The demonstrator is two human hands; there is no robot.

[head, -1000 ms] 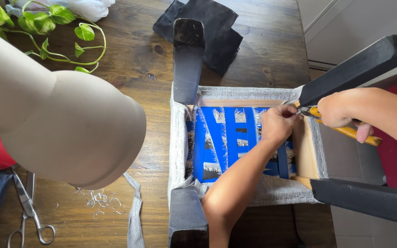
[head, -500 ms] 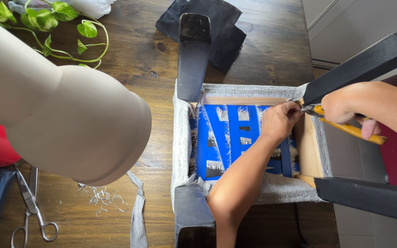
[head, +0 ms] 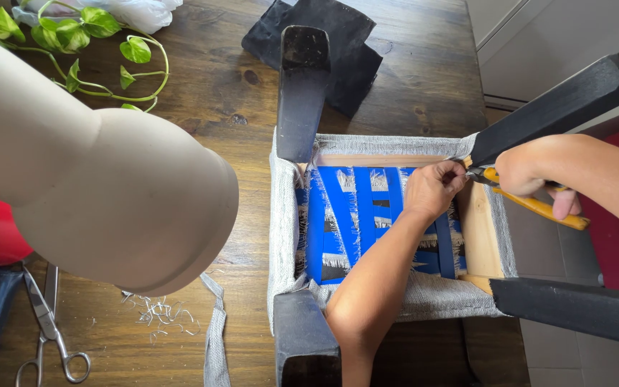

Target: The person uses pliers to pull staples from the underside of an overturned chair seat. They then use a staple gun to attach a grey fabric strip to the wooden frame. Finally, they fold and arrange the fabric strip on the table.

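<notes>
An upturned chair seat lies on the wooden table, its wooden frame edged with frayed grey fabric and crossed by blue webbing straps. Black chair legs stick up around it. My left hand rests on the far right corner of the frame, fingers pinching the fabric edge. My right hand grips yellow-handled pliers, whose jaws meet the fabric right beside my left fingertips.
A large beige rounded form fills the left. Scissors and a pile of pulled staples lie at the lower left beside a grey fabric strip. A leafy vine and a black cloth sit at the back.
The view has shifted slightly. Both hands stay at the same corner of the seat, with the pliers held against the fabric edge.
</notes>
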